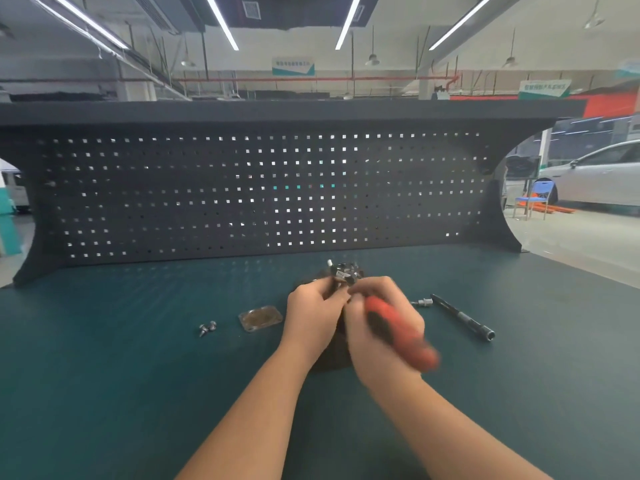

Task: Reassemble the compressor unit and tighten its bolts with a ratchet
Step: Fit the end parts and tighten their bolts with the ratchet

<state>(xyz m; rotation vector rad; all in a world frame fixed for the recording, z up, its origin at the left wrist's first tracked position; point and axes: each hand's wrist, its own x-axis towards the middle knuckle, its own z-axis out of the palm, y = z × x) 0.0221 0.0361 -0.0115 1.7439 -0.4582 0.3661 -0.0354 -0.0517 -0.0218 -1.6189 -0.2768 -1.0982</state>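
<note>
My left hand (313,315) braces the compressor unit (341,275) at mid-desk, fingers closed on its top so it cannot turn. My right hand (382,332) grips the ratchet (398,329) at a bolt. Two bolts (207,328) and a plate (260,318) wait left.

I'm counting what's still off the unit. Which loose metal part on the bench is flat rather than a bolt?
The square plate, lying flat left of the left hand. The two bolts further left are small and stubby.
</note>
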